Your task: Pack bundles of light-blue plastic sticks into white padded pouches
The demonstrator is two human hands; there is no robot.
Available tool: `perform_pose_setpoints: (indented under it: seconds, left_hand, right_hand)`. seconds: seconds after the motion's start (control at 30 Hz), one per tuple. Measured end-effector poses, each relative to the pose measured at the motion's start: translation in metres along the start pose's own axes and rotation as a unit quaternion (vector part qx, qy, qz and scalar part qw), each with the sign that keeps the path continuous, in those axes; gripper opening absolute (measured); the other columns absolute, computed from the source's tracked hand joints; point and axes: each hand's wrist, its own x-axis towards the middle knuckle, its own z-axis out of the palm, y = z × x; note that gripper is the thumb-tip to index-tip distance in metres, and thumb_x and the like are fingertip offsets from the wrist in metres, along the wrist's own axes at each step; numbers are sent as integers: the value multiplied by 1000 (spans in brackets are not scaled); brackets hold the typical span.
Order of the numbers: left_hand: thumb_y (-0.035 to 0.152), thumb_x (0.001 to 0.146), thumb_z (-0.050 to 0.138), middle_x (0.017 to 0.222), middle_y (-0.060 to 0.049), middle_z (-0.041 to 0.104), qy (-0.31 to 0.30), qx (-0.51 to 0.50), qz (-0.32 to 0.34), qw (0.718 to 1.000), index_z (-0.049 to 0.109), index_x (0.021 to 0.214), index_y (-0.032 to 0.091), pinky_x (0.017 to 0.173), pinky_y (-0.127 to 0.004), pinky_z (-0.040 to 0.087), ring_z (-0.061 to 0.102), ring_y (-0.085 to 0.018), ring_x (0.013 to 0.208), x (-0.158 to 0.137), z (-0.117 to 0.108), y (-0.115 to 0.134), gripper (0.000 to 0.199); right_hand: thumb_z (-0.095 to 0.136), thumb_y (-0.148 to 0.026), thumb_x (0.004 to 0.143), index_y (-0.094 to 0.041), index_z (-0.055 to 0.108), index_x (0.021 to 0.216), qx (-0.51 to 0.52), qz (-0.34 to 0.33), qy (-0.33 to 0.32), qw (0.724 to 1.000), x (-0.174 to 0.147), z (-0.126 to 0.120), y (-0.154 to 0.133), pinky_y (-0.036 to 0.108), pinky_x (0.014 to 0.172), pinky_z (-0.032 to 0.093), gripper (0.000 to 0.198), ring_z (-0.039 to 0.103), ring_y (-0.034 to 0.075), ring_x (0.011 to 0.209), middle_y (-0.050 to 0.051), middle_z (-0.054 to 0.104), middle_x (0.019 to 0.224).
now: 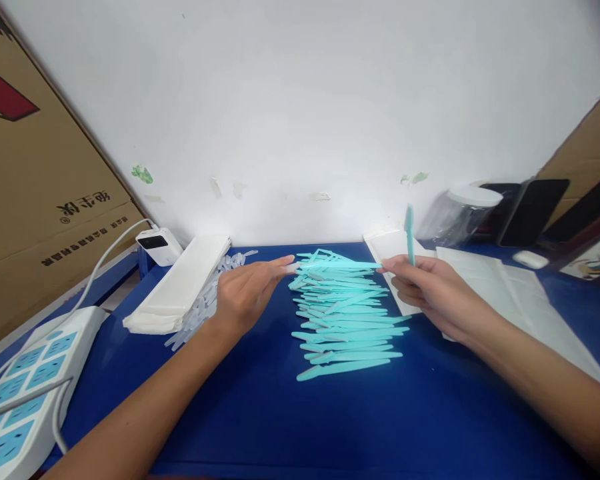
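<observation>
My left hand [247, 290] is closed, its fingertips pinching a small translucent cap [294, 267]. The cap meets the left end of a turquoise eyebrow razor [345, 265]; how far it covers the blade cannot be made out. My right hand [425, 287] pinches that razor's other end and also holds a second turquoise razor [410, 230] sticking upward. Below and between both hands, a pile of turquoise eyebrow razors [347, 333] lies roughly side by side on the blue table [330, 427]. Loose translucent caps [203, 307] are heaped beside my left hand, which partly hides them.
A stack of white sleeves [180, 287] and a white device [160, 245] on a cable stand at left, near a power strip [25, 387]. White packaging sheets [520, 300], a lidded clear jar [465, 213] and a phone [533, 210] are at right. A white wall [300, 120] closes the back.
</observation>
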Motion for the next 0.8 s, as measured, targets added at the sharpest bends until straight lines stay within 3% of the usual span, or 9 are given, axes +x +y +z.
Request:
perform_pose_setpoints:
  seconds: [0.47, 0.63, 0.8]
  left_hand:
    - [11, 99, 71, 109, -1, 85, -3, -16, 19, 1000, 74, 112, 24, 77, -27, 68, 84, -19, 91, 0, 1, 1, 19]
    - [4, 96, 71, 117, -6, 84, -8, -45, 56, 997, 68, 120, 22, 84, -29, 69, 83, -20, 101, -4, 3, 3, 30]
    - [1, 96, 67, 118, -14, 83, -47, -51, 82, 994, 67, 119, 16, 82, -30, 68, 82, -23, 104, -2, 0, 10, 27]
  right_hand:
    - [84, -51, 87, -19, 69, 80, -6, 4, -4, 1000, 0, 1, -3, 31, 50, 10, 36, 10, 11, 58, -9, 23, 61]
    - [84, -58, 84, -19, 65, 77, -26, 17, -26, 999, -3, 7, -3, 31, 50, 11, 43, 12, 10, 56, -9, 23, 60]
    - [83, -61, 84, -20, 62, 74, -43, 26, -63, 997, -6, 10, -3, 31, 52, 12, 47, 13, 10, 55, -10, 24, 59]
